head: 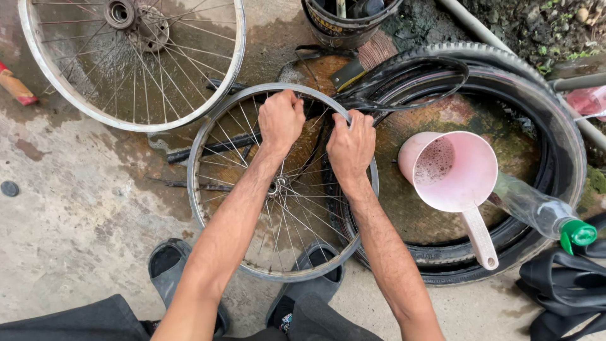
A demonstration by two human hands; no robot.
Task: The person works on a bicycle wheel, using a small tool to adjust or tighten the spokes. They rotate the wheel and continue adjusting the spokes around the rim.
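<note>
Two hands clamped on top of spoked rim (208,208), frame centre: left hand (281,120), right hand (351,146) side by side, arms outstretched. Wet concrete floor (76,215); second wheel (132,60) upper left; pink jug (456,173) in water-filled tyre (562,132) right.

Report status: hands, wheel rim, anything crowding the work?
Both hands, left and right, gripping the far edge of the spoked rim. Black rubber band at the fingers. Pink jug close right.
</note>
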